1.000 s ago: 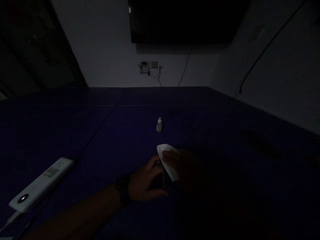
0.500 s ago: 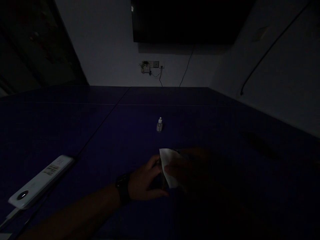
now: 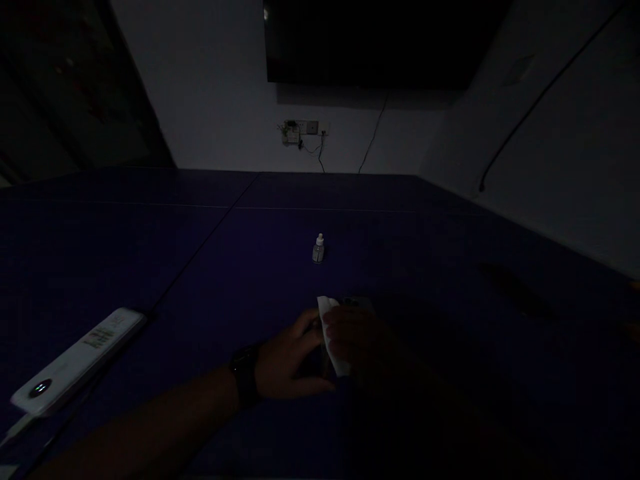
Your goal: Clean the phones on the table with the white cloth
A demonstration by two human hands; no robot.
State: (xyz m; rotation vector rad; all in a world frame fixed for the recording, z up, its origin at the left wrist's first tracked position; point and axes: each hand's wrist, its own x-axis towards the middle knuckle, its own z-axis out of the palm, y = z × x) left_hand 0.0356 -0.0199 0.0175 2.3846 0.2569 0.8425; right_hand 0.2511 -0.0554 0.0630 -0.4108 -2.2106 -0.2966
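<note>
White, thin, creased sheet [image 3: 326, 305], paper or cloth by its look: held in my right hand [image 3: 357, 333], fingers laid across its face. The thumb of that grip is lost in shadow. The sheet lies at a slant, just right of my left hand [image 3: 285, 367], over the left part of a dark flat object with round lens-like marks at its far end [image 3: 364, 304]. Most of that object is hidden by my right hand and the dark.

My left hand is at the object's left side, thumb on the near side, fingers on the far side, set wide apart; whether this grip is closed on it I cannot tell. A black watch with a dark band [image 3: 245, 373] is worn on the left wrist.

Found elsewhere on the blue-purple bench [image 3: 250, 253]: a small clear bottle with a white cap [image 3: 318, 253], upright, on the far side of my hands and well apart from them; a long white plastic block with a lit round display [image 3: 75, 363], at left, a white cable [image 3: 17, 429] at its near end; a dim dark flat shape [image 3: 515, 290], at right, not identifiable.
</note>
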